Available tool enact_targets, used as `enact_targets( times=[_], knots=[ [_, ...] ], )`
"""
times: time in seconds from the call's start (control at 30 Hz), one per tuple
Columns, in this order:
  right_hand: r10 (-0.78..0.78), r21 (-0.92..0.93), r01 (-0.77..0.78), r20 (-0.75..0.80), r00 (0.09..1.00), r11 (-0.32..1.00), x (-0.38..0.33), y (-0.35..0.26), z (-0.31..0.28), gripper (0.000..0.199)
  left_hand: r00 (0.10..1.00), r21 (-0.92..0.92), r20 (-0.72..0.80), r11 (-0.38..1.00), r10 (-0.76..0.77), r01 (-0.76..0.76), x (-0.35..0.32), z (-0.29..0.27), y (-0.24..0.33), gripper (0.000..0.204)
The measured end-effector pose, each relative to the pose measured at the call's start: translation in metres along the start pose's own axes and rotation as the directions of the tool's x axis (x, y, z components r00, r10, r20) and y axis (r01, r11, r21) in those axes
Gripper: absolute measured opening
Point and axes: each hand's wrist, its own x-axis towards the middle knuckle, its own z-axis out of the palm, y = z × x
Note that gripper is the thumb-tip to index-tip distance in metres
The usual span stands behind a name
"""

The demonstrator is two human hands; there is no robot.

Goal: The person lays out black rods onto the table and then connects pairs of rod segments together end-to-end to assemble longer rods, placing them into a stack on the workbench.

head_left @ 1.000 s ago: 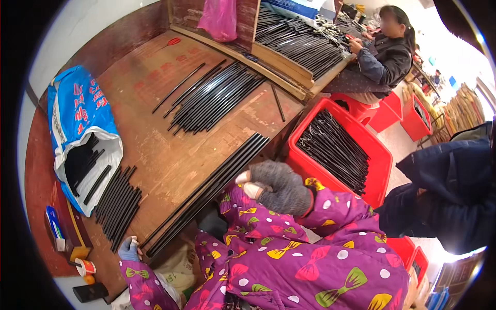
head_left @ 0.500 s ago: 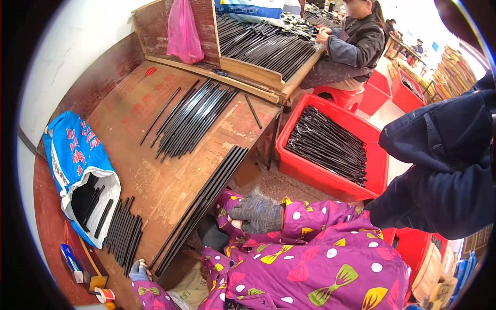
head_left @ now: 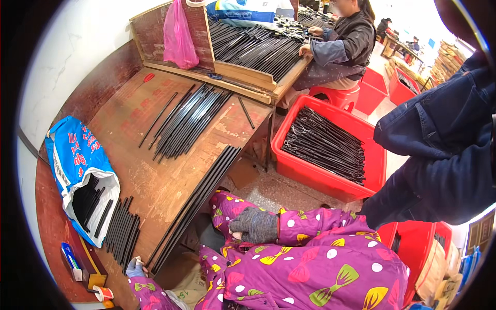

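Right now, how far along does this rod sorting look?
Done: a row of black rods lies lined up along the table edge. In hand: nothing; the gloved right hand rests on the lap, the left hand touches the table's near edge. Left: a loose rod pile and a full red crate.

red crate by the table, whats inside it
The red crate holds a pile of long black rods. Its floor beneath them is covered, so unseen.

White wall point(head_left: 77, 57), worn wooden workbench point(head_left: 150, 175), speckled floor point(head_left: 279, 188), red plastic stool point(head_left: 333, 93), bright daylight
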Motion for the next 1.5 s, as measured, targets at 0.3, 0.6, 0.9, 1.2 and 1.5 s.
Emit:
enact_targets(
  times=[0.3, 0.6, 0.9, 1.2, 1.5],
  knots=[
    [-0.097, -0.026, 0.095, -0.071, 0.993, 0.995, 0.021, -0.016, -0.016, 0.013, 1.0, 0.024, -0.013, 1.0, -0.014, 0.014, -0.006, 0.004, 0.007, 0.019],
    [-0.079, -0.007, 0.079, 0.014, 0.997, 0.997, 0.017, -0.011, -0.005, 0.014, 0.999, -0.016, -0.047, 1.0, 0.016, -0.017, 0.001, 0.003, 0.002, 0.016],
    [-0.131, 0.032, 0.131, -0.004, 0.991, 0.991, 0.028, -0.013, 0.003, 0.015, 1.0, -0.076, -0.008, 0.997, 0.017, -0.018, 0.007, -0.002, -0.006, 0.016],
    [-0.273, 0.059, 0.276, -0.049, 0.961, 0.959, 0.056, -0.038, -0.004, 0.013, 1.0, -0.075, -0.029, 0.997, -0.002, -0.001, 0.001, 0.001, -0.003, 0.017],
    [-0.25, 0.097, 0.249, -0.007, 0.968, 0.964, 0.034, -0.039, 0.005, 0.01, 0.999, -0.034, -0.034, 0.999, 0.027, -0.029, 0.005, 0.004, -0.003, 0.016]
  ],
)
